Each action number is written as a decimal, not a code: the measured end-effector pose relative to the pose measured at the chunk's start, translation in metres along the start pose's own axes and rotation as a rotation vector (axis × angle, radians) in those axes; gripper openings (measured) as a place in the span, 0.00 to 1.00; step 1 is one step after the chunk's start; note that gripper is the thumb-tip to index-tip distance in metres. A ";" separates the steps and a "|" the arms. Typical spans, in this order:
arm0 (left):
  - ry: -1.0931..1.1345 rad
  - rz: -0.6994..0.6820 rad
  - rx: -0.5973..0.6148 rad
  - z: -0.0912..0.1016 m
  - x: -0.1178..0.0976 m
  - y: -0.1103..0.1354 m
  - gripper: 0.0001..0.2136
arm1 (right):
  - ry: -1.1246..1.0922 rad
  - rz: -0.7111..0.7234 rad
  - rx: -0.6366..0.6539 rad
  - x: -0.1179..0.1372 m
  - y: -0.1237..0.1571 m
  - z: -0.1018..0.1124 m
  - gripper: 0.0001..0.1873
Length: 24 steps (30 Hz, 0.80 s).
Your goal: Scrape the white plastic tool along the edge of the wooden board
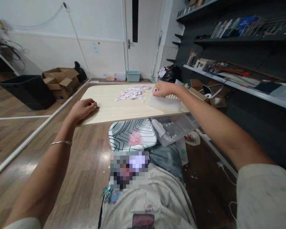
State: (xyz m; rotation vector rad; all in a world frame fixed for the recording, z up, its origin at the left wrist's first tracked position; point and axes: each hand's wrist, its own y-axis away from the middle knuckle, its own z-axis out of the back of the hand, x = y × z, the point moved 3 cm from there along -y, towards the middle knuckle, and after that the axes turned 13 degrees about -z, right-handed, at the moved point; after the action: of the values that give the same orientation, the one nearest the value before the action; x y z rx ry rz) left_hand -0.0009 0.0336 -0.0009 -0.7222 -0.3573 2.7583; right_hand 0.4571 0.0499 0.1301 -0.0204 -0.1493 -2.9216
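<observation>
My right hand (164, 89) grips the upper edge of a white plastic basket (165, 103) with slots along its side. The basket stands on the right part of a pale wooden board tabletop (105, 111). Left of it, toward the far edge, lies a loose heap of small white and pinkish paper scraps (132, 93). My left hand (85, 108) rests at the tabletop's left edge, its fingers curled together with nothing visible in them. What the basket holds inside is hidden from this angle.
Below the board are a black-and-white patterned cushion (119, 135) with pink bits on it and a clear plastic bin (173, 127). A black bin (28, 92) and a cardboard box (62, 82) stand left. Dark shelves (228, 39) line the right wall.
</observation>
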 end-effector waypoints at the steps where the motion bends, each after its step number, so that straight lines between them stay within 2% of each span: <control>1: 0.014 0.006 0.003 0.000 0.000 0.000 0.24 | 0.006 -0.022 -0.013 0.000 -0.001 0.002 0.07; 6: 0.023 0.003 0.044 0.001 -0.003 0.000 0.24 | 0.040 -0.073 -0.039 0.002 -0.006 0.011 0.11; 13: 0.003 -0.027 0.022 0.001 -0.005 0.001 0.24 | 0.056 -0.059 -0.053 0.012 -0.012 0.015 0.10; 19: 0.011 -0.008 0.017 0.002 -0.007 0.002 0.23 | 0.146 0.009 -0.088 0.023 -0.023 0.009 0.10; 24: 0.006 0.007 0.020 0.004 -0.011 0.002 0.23 | 0.133 0.079 -0.114 0.027 -0.025 0.006 0.10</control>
State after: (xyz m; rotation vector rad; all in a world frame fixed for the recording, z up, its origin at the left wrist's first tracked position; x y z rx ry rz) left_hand 0.0062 0.0271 0.0066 -0.7286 -0.3261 2.7618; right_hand 0.4256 0.0687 0.1343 0.1458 0.0390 -2.8377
